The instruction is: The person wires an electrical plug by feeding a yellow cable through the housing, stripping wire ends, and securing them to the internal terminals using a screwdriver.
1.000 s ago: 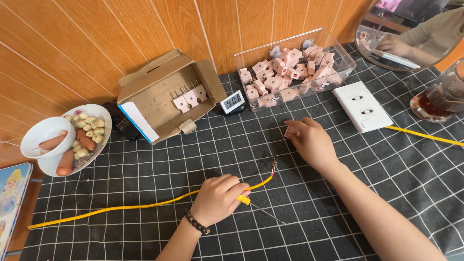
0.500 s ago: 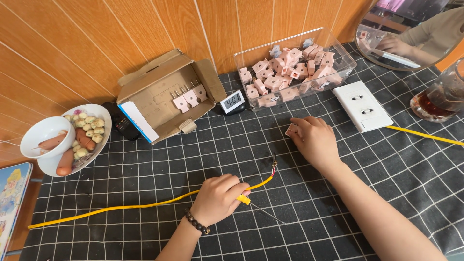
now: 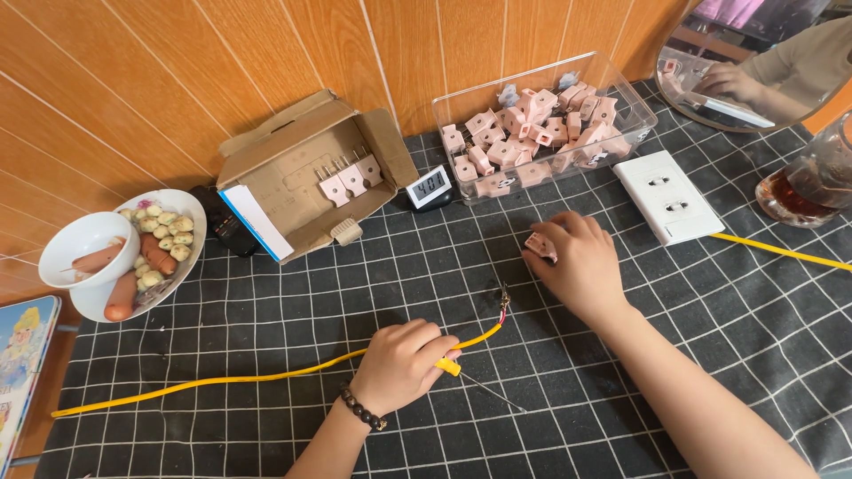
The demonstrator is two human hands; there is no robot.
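The fingers of the left hand (image 3: 401,362) are curled shut around a small tool with a yellow handle (image 3: 449,366); its thin metal tip sticks out to the right over the mat; a yellow wire (image 3: 266,376) runs under this hand, and its bare end (image 3: 504,306) points up between the two hands; a dark bead bracelet (image 3: 360,409) sits on the left wrist. The fingers of the right hand (image 3: 577,266) are bent and pinch a little pink plug (image 3: 540,246) at the fingertips; the hand rests on the black mat with white squares (image 3: 355,293). Just behind the right hand is a clear box (image 3: 635,106) full of more pink plugs; a white wall socket (image 3: 667,195) lies beside it to the right; a small clock (image 3: 430,185) stands left of the clear box. A cardboard box (image 3: 302,177) lies open on its side with three pink plugs in it. Far to the left is a plate (image 3: 188,222) with sausages and small round snacks, and a white bowl (image 3: 80,248) rests on it. A glass of dark drink (image 3: 812,177) stands at the right edge; a round mirror (image 3: 754,62) is in the top right corner.
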